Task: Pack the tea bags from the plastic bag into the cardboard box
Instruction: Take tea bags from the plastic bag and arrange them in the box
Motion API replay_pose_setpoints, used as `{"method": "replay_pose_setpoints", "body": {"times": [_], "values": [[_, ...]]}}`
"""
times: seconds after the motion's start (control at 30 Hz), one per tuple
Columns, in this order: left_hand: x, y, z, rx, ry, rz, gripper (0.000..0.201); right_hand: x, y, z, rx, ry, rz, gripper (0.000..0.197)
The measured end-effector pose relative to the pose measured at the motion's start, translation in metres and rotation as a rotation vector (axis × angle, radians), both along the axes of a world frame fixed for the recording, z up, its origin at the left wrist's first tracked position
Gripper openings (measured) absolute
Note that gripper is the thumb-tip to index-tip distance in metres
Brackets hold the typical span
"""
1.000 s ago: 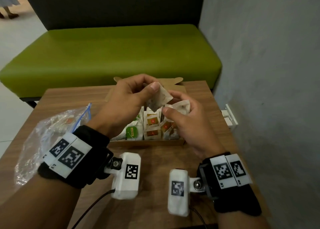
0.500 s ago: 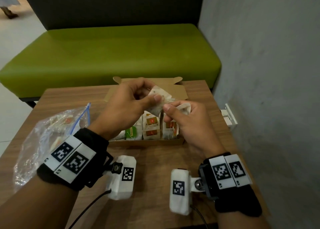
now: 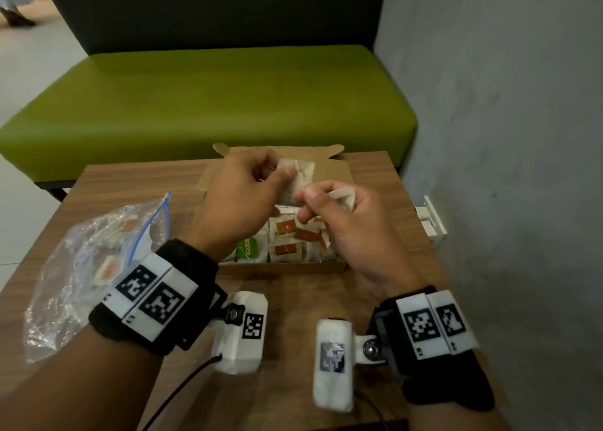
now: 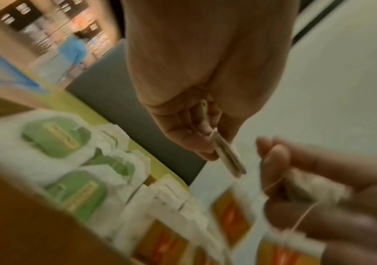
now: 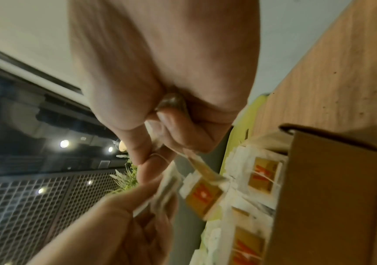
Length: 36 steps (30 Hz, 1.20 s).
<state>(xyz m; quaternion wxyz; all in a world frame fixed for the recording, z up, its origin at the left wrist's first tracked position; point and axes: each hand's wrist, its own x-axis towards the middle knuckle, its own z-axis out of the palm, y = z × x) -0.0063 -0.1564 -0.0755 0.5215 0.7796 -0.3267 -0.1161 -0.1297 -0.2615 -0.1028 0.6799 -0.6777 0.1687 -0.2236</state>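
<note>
An open cardboard box (image 3: 284, 268) sits mid-table, holding several tea bags with green tags (image 4: 56, 136) and orange tags (image 3: 285, 228). Above it my left hand (image 3: 280, 172) pinches a pale tea bag (image 3: 301, 177), seen edge-on in the left wrist view (image 4: 227, 158). Close beside it, my right hand (image 3: 310, 205) pinches a second tea bag (image 3: 344, 197) with a thin string (image 4: 301, 220). The two bags nearly touch. The clear plastic bag (image 3: 81, 267) lies at the left with a few tea bags (image 3: 107, 269) inside.
The box's lid flap (image 3: 336, 169) stands open at the back. A green bench (image 3: 202, 104) runs behind the wooden table (image 3: 293, 316), and a grey wall (image 3: 505, 137) closes the right side. Wrist camera cables trail toward the table's near edge.
Both hands stay over the box holding their tea bags. The left hand's bag dipped toward the right hand, then rose slightly; the right hand crept up and left.
</note>
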Motion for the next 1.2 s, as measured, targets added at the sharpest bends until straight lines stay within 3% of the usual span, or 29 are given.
{"method": "replay_pose_setpoints", "body": {"times": [0.1,0.23,0.4,0.47,0.6,0.73,0.8,1.0,1.1,1.2], "values": [[-0.004,-0.002,0.009,-0.162,0.279,-0.017,0.016,0.005,0.004,-0.007,-0.042,0.036,0.001,0.022],[-0.002,-0.002,0.018,-0.245,0.395,-0.017,0.015,0.007,0.005,-0.012,-0.045,0.084,-0.013,0.023],[0.000,0.001,0.021,-0.223,0.407,-0.024,0.021,0.005,0.004,-0.018,-0.050,0.149,0.000,0.026],[-0.001,0.002,0.021,-0.214,0.397,-0.051,0.023,0.004,0.002,-0.017,0.034,0.153,0.017,0.026],[-0.005,0.000,0.019,-0.179,0.357,-0.070,0.023,-0.003,0.002,-0.005,0.172,0.105,0.043,0.004],[-0.008,-0.002,0.021,-0.198,0.334,-0.066,0.021,-0.003,0.000,-0.008,0.049,0.052,0.149,0.032],[-0.009,-0.002,0.024,-0.232,0.348,-0.090,0.020,-0.001,0.003,-0.010,-0.002,0.073,0.178,0.035],[-0.009,-0.003,0.029,-0.245,0.365,-0.123,0.020,0.007,0.009,-0.016,-0.039,0.094,0.115,0.009],[-0.007,-0.002,0.029,-0.232,0.374,-0.137,0.024,0.005,0.006,-0.014,0.040,0.073,0.097,0.014],[-0.005,0.000,0.026,-0.193,0.355,-0.176,0.030,-0.002,0.004,-0.001,0.274,-0.014,0.092,0.015]]}}
